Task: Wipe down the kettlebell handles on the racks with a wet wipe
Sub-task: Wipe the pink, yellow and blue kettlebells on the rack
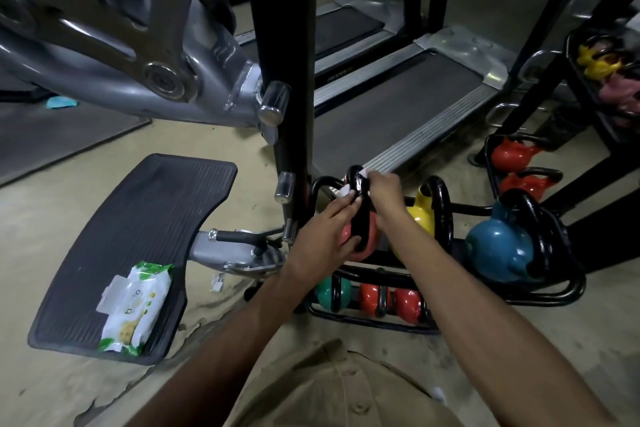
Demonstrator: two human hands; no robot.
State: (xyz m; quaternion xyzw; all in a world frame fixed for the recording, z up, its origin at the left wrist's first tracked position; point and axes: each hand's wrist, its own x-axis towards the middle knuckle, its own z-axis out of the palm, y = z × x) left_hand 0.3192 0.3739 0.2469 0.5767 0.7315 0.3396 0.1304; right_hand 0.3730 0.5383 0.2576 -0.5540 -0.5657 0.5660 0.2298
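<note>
Left hand (325, 229) grips pink kettlebell (370, 239) | right hand (384, 192) fingers (374, 183) pinch wipe (364, 171) on handle (358, 185)

The person wears a khaki-tan shirt (304, 395) of plain cloth, seen from above at the bottom of the view. Small round buttons (350, 372) in the same tan tone run down its front, and the fabric lies in soft creases around them. A folded edge, perhaps a collar or flap, sits near the top of the chest. The left forearm (242, 319) and right forearm (467, 288) are bare down to the left hand (327, 227) and right hand (384, 192).
</note>
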